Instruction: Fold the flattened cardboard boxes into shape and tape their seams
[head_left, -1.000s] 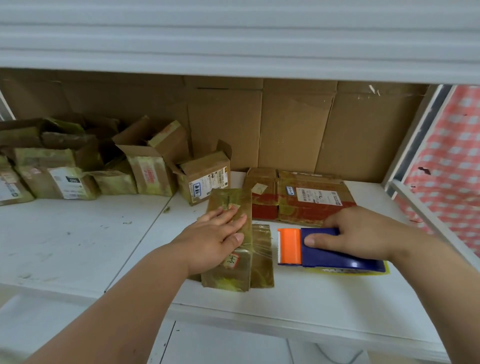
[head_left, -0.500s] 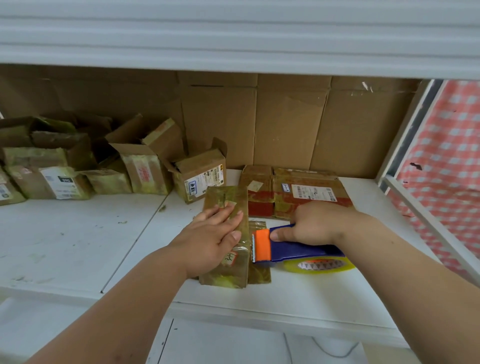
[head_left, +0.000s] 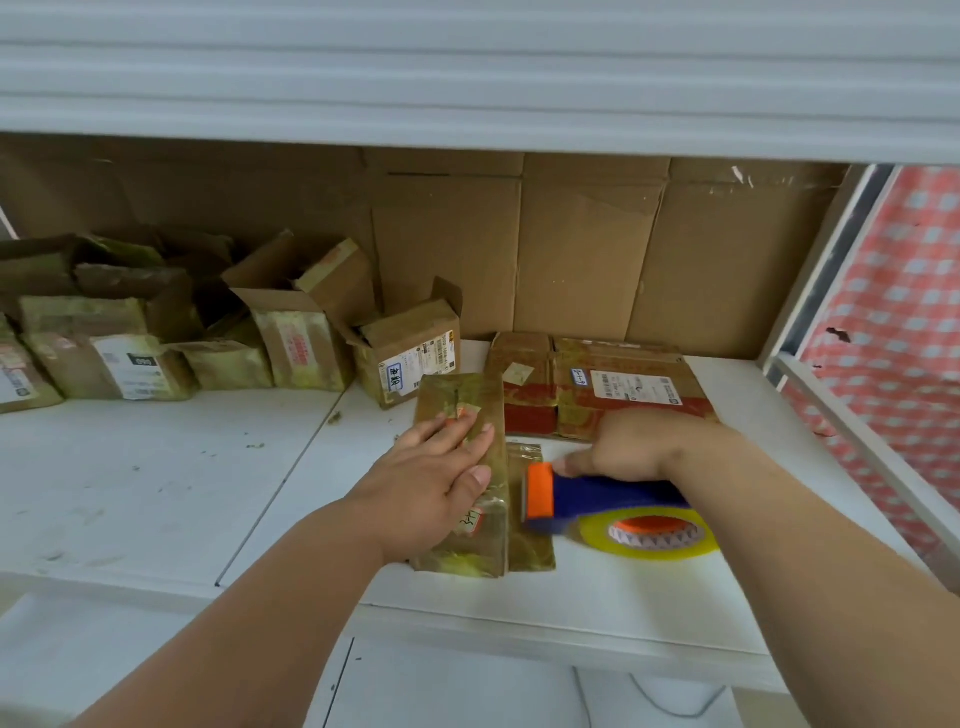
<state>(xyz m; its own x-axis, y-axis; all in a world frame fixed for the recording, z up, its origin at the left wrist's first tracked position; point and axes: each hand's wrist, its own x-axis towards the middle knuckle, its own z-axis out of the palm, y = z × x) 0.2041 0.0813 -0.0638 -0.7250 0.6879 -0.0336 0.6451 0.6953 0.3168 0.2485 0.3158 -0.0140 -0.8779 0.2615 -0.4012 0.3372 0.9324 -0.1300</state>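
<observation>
1. The white shelf (head_left: 156, 493) is bounded at the front by its rim, at the back by a wall of upright cardboard sheets (head_left: 587, 249), above by a ribbed white panel (head_left: 467, 67), and on the right by a slanted white frame (head_left: 841, 415) beside a red checked cloth (head_left: 898, 338).
2. Bare shelf surface lies open to the left of the work and in a narrow strip along the front rim.
3. The flattened box (head_left: 467, 415), long and narrow, lies near the front rim at centre, its glossy yellowed tape wrinkled; a side flap (head_left: 530, 540) lies flat along its right edge.
4. The left hand (head_left: 431, 488) presses flat on the box, fingers straight, thumb beside a small handwritten label (head_left: 470, 521).
5. The right hand (head_left: 639, 447) grips the tape dispenser (head_left: 608, 496), fingers curled over its blue body. The orange head touches or nearly touches the flap; which cannot be told. The yellowish tape roll (head_left: 649, 535) rests on the shelf.
6. Just behind the right hand lies a stack of flat boxes (head_left: 597, 384) with red print and a barcode label.
7. Behind the box stands a small folded carton (head_left: 410, 353), flaps open; to its left, a crowded row of crumpled taped cartons (head_left: 156, 338) fills the rear corner.
</observation>
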